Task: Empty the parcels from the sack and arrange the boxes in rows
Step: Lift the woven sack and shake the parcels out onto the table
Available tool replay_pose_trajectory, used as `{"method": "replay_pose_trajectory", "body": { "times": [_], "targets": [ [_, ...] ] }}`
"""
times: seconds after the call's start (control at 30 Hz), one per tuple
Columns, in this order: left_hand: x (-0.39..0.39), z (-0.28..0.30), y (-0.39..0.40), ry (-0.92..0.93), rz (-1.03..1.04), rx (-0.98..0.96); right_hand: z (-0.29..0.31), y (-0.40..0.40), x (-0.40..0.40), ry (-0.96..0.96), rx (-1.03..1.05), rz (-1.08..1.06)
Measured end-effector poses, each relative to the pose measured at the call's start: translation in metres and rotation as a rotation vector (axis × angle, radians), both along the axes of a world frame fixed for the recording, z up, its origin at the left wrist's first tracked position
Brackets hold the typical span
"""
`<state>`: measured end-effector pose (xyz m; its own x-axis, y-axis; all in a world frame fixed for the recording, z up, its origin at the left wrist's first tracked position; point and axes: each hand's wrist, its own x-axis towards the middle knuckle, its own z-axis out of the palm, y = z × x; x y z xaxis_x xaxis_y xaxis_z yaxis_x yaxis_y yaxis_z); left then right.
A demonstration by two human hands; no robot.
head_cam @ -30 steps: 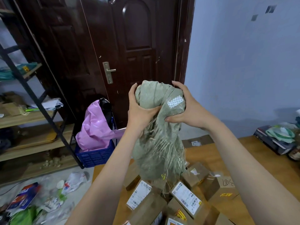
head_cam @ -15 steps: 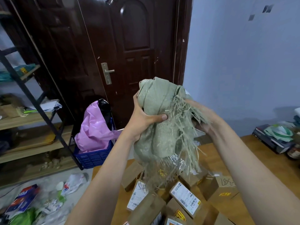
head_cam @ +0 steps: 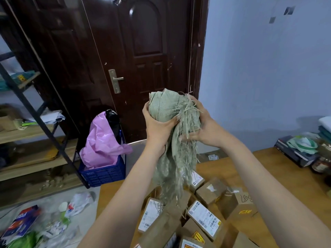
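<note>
Both hands, left [head_cam: 157,126] and right [head_cam: 206,131], grip the bunched sack [head_cam: 172,122] with curled fingers, above boxes [head_cam: 204,214] heaped on a wooden table [head_cam: 265,169]. Behind: dark door [head_cam: 139,59], shelves [head_cam: 26,133], blue crate [head_cam: 103,173].

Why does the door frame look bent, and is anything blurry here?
Head view: the wide lens bows the door frame and shelf posts; a lamp glints on the door's top; the right hand is slightly smeared, while the sack and boxes stay fairly sharp.

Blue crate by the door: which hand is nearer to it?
Left. The left hand grips the sack on the blue crate side; the right hand holds the sack's far side.
</note>
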<state>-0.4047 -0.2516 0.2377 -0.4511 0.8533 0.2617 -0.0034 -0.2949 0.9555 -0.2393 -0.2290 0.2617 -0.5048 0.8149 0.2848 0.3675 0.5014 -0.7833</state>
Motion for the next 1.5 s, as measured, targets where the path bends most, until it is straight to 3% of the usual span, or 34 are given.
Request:
{"method": "replay_pose_trajectory", "body": {
  "times": [0.17, 0.27, 0.33, 0.53, 0.67, 0.83, 0.97, 1.1, 1.2, 1.27, 1.37, 1.5],
  "targets": [
    [-0.010, 0.003, -0.006, 0.018, -0.264, -0.079, -0.003, -0.002, 0.003, 0.030, 0.089, -0.140],
    [-0.027, 0.005, -0.012, 0.082, -0.582, -0.117, 0.002, -0.002, 0.009, 0.235, 0.012, -0.224],
    [-0.037, 0.004, -0.012, 0.194, -0.689, -0.130, 0.000, 0.002, 0.013, 0.330, -0.108, -0.232],
    [-0.025, -0.003, -0.005, 0.279, -0.368, -0.137, -0.004, -0.002, 0.019, 0.460, -0.440, -0.130],
    [-0.012, -0.005, -0.007, 0.118, -0.386, -0.057, -0.009, -0.007, 0.022, 0.499, -0.688, -0.174],
    [0.008, -0.008, 0.000, 0.129, -0.294, -0.013, -0.019, -0.009, 0.031, 0.563, -0.817, -0.279],
    [0.027, -0.017, 0.002, 0.025, -0.313, -0.040, -0.021, -0.018, 0.035, 0.392, -0.593, -0.366],
    [0.051, -0.023, 0.012, -0.041, -0.303, -0.015, -0.020, -0.037, 0.050, 0.560, -0.446, -0.329],
    [0.076, -0.023, 0.018, -0.042, -0.236, -0.010, -0.021, -0.052, 0.062, 0.318, -0.359, -0.314],
    [0.097, -0.022, 0.015, 0.006, -0.191, -0.014, -0.030, -0.053, 0.072, 0.261, -0.342, -0.335],
    [0.131, -0.027, 0.013, 0.058, -0.188, 0.004, -0.048, -0.050, 0.096, 0.260, -0.264, -0.406],
    [0.178, -0.034, 0.019, 0.087, -0.359, -0.050, -0.061, -0.054, 0.138, 0.379, -0.131, -0.643]
  ]
}}
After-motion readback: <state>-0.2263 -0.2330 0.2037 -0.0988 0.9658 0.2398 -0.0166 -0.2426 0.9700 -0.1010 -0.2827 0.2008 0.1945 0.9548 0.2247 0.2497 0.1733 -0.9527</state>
